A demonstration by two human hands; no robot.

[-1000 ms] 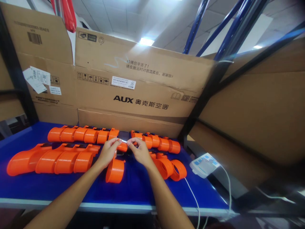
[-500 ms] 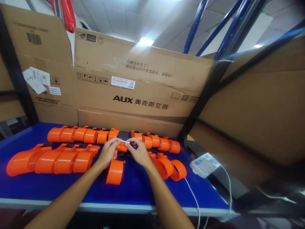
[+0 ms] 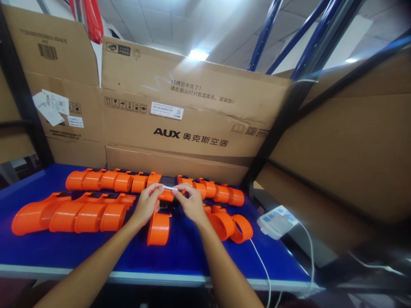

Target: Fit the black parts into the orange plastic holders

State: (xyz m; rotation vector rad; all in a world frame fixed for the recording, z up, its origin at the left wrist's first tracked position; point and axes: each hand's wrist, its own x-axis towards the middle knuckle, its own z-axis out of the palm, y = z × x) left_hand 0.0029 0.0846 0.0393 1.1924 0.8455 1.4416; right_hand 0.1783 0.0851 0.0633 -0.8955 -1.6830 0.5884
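Observation:
Between my left hand (image 3: pixel 149 201) and my right hand (image 3: pixel 190 200), a short, thin silver-white strip (image 3: pixel 170 188) with a toothed or coiled edge is pinched at both ends. Directly beneath it is an orange plastic tape dispenser (image 3: pixel 159 229), its wide ring hanging under my left hand, whose fingers also seem to wrap its upper part. Whether the strip touches the dispenser cannot be made out. Both hands are closed, and some fingers are hidden behind the dispenser. A dark, flat-topped object (image 3: pixel 167 181) stands just behind my fingertips.
Rows of similar orange dispensers (image 3: pixel 91 217) lie left, and more (image 3: pixel 221 193) lie right, on the blue tabletop (image 3: pixel 128 252). A white device with a display (image 3: pixel 278 222) and cable sits at the right edge. Tall cardboard (image 3: pixel 192 115) closes off the back; a dark post (image 3: pixel 272 132) rises at right.
The strip has turned slightly between my fingertips, so its toothed or coiled edge now shows. My hands and the hanging dispenser have shifted slightly right in view.

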